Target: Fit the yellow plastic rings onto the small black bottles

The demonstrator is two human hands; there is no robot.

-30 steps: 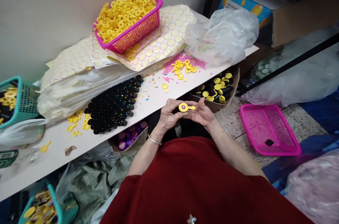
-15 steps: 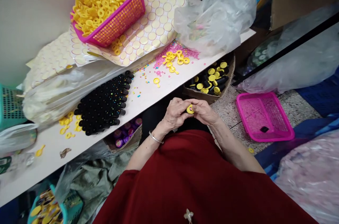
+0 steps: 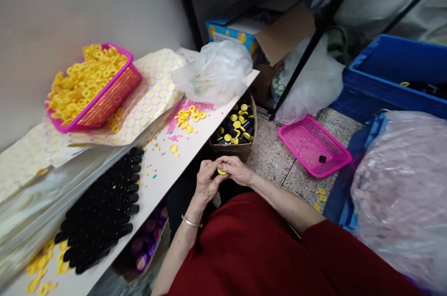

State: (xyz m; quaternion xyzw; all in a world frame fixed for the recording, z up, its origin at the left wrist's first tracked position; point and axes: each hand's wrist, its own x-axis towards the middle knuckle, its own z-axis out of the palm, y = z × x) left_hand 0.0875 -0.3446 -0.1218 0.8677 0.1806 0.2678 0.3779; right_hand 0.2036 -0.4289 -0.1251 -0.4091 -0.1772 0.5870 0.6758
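While both hands (left hand (image 3: pixel 206 183), right hand (image 3: pixel 238 171)) pinch one yellow cap (image 3: pixel 221 172).

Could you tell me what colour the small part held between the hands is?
Yellow part, head view.

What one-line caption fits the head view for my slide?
Both hands, left hand and right hand, pinch a small yellow piece beside a white table lined with black tubes.

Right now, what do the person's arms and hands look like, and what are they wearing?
Both forearms are bare. The left hand has a thin silver bangle on its wrist; the right hand shows no jewellery. A dark red garment covers the upper arms and body. No gloves.
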